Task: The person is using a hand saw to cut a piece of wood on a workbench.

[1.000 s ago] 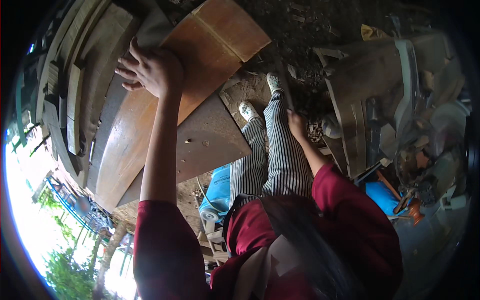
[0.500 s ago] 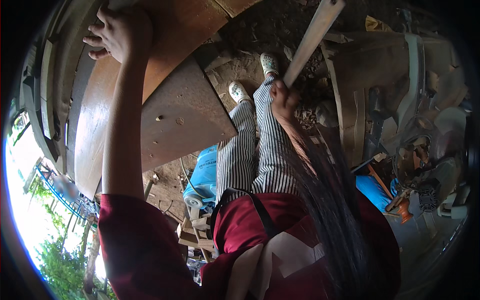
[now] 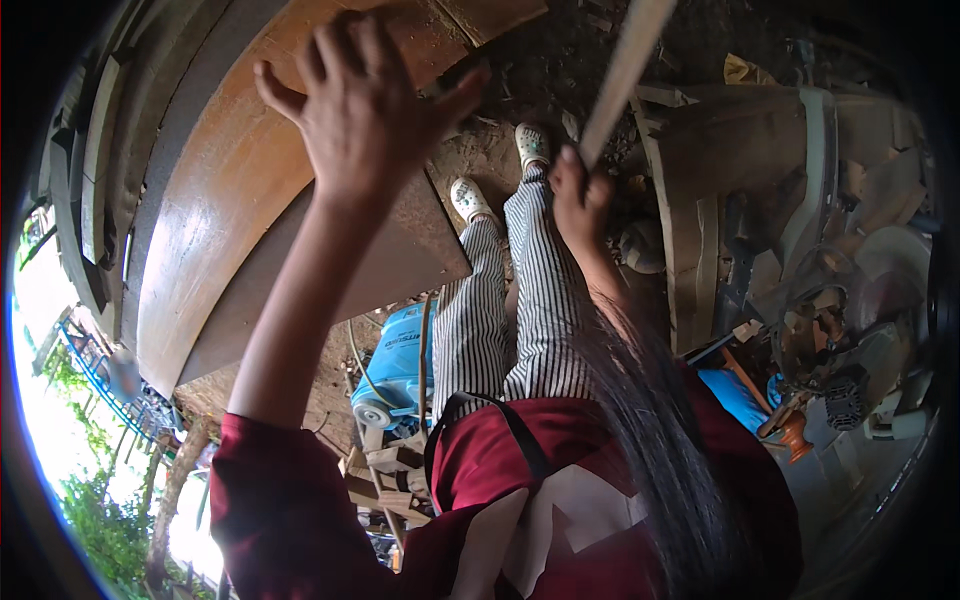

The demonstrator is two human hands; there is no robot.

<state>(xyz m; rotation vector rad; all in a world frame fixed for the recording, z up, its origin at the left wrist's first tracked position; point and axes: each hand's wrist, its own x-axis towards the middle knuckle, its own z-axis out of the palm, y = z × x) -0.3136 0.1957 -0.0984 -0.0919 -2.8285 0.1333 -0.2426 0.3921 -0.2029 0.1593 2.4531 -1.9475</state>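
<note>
Glossy brown panel is lying over a darker board on the left; if nothing is securing it, it could be sliding under a careless push, as the left hand is hovering with fingers spread, gripping nothing, contact hard to tell. Wooden strip is slanting up and away, blurred, the right hand closing its fist around the near end; an end-only hold could be letting it swing or twist. Long hair is hanging by the right forearm, a possible snag. Edges: leaning boards are limiting the strip's room on the right; darker board's corner is jutting beside the striped legs; blue machine is crowding the left leg; 2 pale clogs are standing on dirt ground, open room lying mainly ahead.
</note>
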